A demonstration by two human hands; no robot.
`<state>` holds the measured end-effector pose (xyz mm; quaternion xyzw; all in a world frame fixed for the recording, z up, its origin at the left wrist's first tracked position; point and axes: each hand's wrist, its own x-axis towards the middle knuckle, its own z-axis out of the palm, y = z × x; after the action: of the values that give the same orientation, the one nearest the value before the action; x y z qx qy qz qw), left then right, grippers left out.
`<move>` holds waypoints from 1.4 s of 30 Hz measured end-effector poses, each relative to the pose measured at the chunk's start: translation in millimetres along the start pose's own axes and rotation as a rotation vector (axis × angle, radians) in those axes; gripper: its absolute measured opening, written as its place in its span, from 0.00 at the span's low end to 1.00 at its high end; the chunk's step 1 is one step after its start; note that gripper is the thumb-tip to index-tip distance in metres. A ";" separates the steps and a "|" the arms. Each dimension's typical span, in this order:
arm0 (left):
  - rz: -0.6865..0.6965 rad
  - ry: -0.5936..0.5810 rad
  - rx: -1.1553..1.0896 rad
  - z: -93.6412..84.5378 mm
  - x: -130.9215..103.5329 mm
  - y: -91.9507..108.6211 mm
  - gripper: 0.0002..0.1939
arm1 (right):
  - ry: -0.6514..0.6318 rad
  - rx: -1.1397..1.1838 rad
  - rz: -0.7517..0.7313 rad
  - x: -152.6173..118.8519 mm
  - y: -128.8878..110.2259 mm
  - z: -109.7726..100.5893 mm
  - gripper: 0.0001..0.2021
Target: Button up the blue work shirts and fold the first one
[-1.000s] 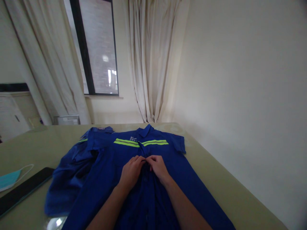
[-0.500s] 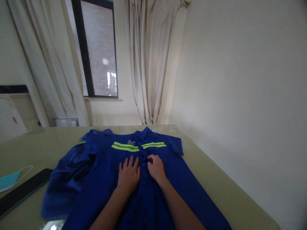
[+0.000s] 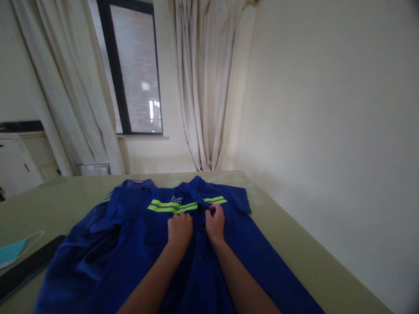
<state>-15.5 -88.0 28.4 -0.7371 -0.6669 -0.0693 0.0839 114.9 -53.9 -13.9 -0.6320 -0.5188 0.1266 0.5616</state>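
Observation:
A blue work shirt [image 3: 262, 257] with yellow-green reflective strips across the chest lies spread on the table, front side up, its collar toward the far edge. My left hand [image 3: 180, 229] is on the chest just below the left strip, fingers curled against the cloth. Beside it, to the right of the button placket, my right hand [image 3: 215, 222] pinches the placket's edge between thumb and index finger, lifting it a little. More blue clothing [image 3: 81, 257] lies bunched at the left, partly under or next to the shirt.
The pale green table [image 3: 294, 248] meets a plain wall on the right. At the left are a light blue face mask [image 3: 13, 253] and a long black object [image 3: 29, 264]. Beyond stand curtains [image 3: 209, 87], a window [image 3: 137, 69] and a white cabinet [image 3: 19, 161].
My left hand has gone from spread flat to curled fingers, slightly up and right. My right hand has raised the placket edge, and the left strip has shifted. The view has tilted slightly.

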 end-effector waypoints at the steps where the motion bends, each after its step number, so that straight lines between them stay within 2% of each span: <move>1: 0.011 0.041 -0.024 4.7 5.8 -0.4 0.19 | 0.019 0.053 -0.019 1.8 3.6 0.3 0.10; 3: 0.076 0.128 -0.089 17.0 14.2 -4.3 0.17 | 0.005 0.104 -0.063 2.8 7.1 1.6 0.14; 5: 0.164 0.173 -0.166 30.0 19.0 -10.9 0.17 | -0.070 0.092 -0.103 1.3 6.1 3.6 0.14; 8: 0.236 0.113 -0.223 41.9 22.2 -20.5 0.19 | -0.232 0.020 -0.144 -1.2 0.7 6.7 0.08; 10: 0.256 0.058 -0.221 43.0 23.6 -23.9 0.18 | -0.280 -0.023 -0.129 -0.9 -1.6 8.1 0.06; 16: 0.247 0.014 -0.181 34.4 26.0 -16.9 0.16 | -0.202 0.077 -0.065 4.5 -0.5 10.2 0.16; 23: 0.073 0.012 -0.303 26.1 27.8 1.5 0.13 | -0.185 0.334 -0.020 5.3 -10.4 6.1 0.13; 28: 0.108 0.006 -0.367 29.6 30.1 0.1 0.15 | -0.192 0.460 0.043 7.5 -7.9 6.6 0.14; 30: 0.185 -0.008 -0.334 33.3 30.1 -1.8 0.18 | -0.181 0.430 0.045 7.2 -6.0 7.0 0.14; 32: 0.247 -0.023 -0.294 35.9 29.8 -3.1 0.20 | -0.146 0.307 0.008 5.8 -5.3 6.9 0.13; 37: 0.255 0.014 -0.290 34.1 30.9 -3.7 0.18 | -0.079 -0.005 -0.044 -0.3 -8.0 5.3 0.13; 42: 0.262 0.013 -0.359 33.8 35.5 -4.9 0.14 | -0.113 0.045 -0.021 -3.7 -8.1 3.5 0.09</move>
<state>-17.1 -45.7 3.2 -0.8201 -0.5419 -0.1801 -0.0364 106.5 -56.2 -9.9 -0.6058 -0.5531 0.1678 0.5467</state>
